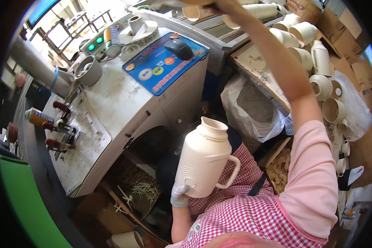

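My left hand (180, 196), in a pale glove, grips the base of a cream plastic jug body (204, 155) with a spout, a side handle and ringed ridges low on its wall. The jug stands upright, slightly tilted, in front of the checked apron. My right arm stretches far up and away. My right hand (227, 6) is cut by the top edge, beside a cream round piece (197, 1) and above more cream jug bodies (254, 12) lying on their sides. Its fingers are hidden or blurred, so its grip does not show.
At left stands a white worktable (111, 97) with a blue mat (165, 62), black mouse (178, 48), red-handled toggle clamps (60, 144) and grey tub (88, 70). Right of it are a plastic-lined bin (252, 107), several cream jugs (320, 58) on a bench, and cardboard boxes (351, 37).
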`<state>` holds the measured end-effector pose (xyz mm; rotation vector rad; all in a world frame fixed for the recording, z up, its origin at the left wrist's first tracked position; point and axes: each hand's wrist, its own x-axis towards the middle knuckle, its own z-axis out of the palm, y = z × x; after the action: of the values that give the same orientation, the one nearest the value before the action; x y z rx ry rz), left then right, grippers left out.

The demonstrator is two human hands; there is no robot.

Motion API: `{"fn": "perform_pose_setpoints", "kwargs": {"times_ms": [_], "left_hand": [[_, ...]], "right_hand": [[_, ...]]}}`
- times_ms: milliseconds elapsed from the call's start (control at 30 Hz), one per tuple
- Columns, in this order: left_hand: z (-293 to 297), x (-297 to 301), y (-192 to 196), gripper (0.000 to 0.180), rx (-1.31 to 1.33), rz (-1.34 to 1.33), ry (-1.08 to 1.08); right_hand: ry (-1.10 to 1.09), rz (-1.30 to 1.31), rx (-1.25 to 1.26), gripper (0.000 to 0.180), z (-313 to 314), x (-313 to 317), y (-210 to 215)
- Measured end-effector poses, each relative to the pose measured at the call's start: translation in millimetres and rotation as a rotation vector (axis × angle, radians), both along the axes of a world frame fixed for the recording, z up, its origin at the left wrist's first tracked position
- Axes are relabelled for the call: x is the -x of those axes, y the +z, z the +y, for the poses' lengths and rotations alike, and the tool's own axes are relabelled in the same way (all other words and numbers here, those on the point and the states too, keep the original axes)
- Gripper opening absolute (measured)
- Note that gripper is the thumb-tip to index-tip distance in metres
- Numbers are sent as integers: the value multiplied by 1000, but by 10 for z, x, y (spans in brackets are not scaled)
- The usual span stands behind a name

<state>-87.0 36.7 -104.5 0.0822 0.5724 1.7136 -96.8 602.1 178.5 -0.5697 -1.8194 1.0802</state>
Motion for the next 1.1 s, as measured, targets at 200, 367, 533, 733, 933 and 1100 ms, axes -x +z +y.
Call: {"fn": "perform_pose_setpoints", "kwargs": {"times_ms": [200, 367, 533, 733, 933, 1100], "left_hand": [[231, -21, -81, 95, 53, -19, -59], [387, -94, -9, 95, 132, 54, -109], [392, -93, 66, 94, 176, 103, -112], [368, -61, 14, 93, 159, 75, -98], [200, -70, -135, 87, 311, 301, -30], [131, -288, 35, 53, 415, 618, 144]], "right_hand": [[-446, -1132, -635, 36, 1202, -1077, -547], [-718, -913, -409, 33, 1396, -599, -1238], [-924, -862, -358, 48, 1452, -213, -1650], [-882, -1002, -416, 58, 1709, -133, -1671], [-629, -935, -353, 64, 805, -508, -1160], [152, -829, 168, 29, -1116, -2320, -761]]}}
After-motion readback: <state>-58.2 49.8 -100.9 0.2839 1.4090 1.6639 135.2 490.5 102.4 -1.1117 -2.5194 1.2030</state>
